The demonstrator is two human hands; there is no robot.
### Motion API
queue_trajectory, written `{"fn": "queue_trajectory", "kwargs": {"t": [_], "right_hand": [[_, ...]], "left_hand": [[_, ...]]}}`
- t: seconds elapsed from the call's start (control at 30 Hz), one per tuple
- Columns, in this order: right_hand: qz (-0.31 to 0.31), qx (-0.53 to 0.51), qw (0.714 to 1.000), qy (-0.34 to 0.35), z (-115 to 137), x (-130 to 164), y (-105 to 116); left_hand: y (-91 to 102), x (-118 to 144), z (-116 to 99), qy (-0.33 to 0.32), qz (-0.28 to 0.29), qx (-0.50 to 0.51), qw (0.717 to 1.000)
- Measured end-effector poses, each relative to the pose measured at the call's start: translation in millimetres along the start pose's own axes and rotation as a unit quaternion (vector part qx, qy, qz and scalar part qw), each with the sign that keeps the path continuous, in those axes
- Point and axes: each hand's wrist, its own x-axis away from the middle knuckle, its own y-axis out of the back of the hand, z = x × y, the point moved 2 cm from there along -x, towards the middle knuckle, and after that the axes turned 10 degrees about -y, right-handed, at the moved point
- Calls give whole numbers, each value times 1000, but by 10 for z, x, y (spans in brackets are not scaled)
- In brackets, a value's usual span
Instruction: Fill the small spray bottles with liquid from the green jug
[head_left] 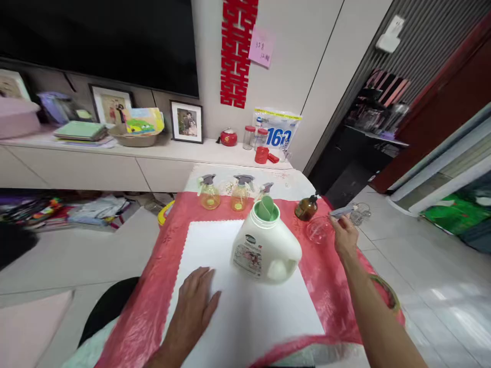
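1. Your left hand (pixel 194 301) is lying flat on the white sheet (pixel 245 306), palm down, with the fingers spread open and gripping nothing.
2. Your right hand (pixel 344 236) is reaching to the right edge of the table (pixel 284 180), and its fingers are closing on a small grey object (pixel 341 211); it is too blurred to tell what it is.
3. A clear glass cup (pixel 317 230) is standing just beside your right hand, on the red cloth (pixel 153 286).
4. A brown bottle (pixel 306 208) is standing near the cup, a little further from you.
5. The white jug (pixel 264 245) with the green cap (pixel 266 208) is standing upright on the white sheet, between your two hands.
6. Three spray bottles (pixel 209 192) are standing in a row behind the jug, at the far side of the red cloth.
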Motion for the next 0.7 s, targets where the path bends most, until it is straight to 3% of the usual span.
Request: {"fn": "queue_trajectory", "kwargs": {"t": [0.2,0.37,0.57,0.63,0.7], "right_hand": [[37,-10,999,-28,-19,-61,-134],[47,8,998,-47,97,51,-92],[-96,4,993,-70,351,543,11],[-55,-13,997,-53,456,641,-91],[29,-23,999,-37,579,635,-279]], "left_hand": [[35,37,-60,5,-8,-14,1000],[9,51,-74,18,-2,-26,999],[14,56,-86,13,-8,-34,999],[19,55,-93,5,-7,-44,999],[24,51,-99,-2,-7,-54,999]]}}
